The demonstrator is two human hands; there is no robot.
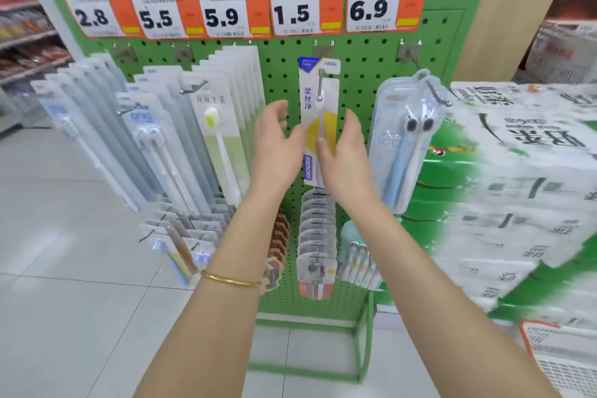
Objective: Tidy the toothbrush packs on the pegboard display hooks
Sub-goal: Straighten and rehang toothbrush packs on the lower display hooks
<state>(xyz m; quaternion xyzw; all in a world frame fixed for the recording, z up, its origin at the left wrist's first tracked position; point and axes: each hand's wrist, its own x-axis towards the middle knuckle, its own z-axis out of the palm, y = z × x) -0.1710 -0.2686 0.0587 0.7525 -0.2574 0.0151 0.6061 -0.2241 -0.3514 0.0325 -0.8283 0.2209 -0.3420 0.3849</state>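
Two hands flank a white-and-yellow toothbrush pack (310, 107) on its hook (320, 84), left hand (277, 145) loose-fingered, thumb at its edge, right hand (344, 153) straight-fingered, thumb on its front.

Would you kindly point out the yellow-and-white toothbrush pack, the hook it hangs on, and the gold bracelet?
yellow-and-white toothbrush pack (310, 100): head view, on its printed characters.
hook (320, 82): head view, shaft above its ball tip.
gold bracelet (231, 280): head view, middle of the band.

Head camera faces the pegboard (355, 74) closely, angled slightly downward.
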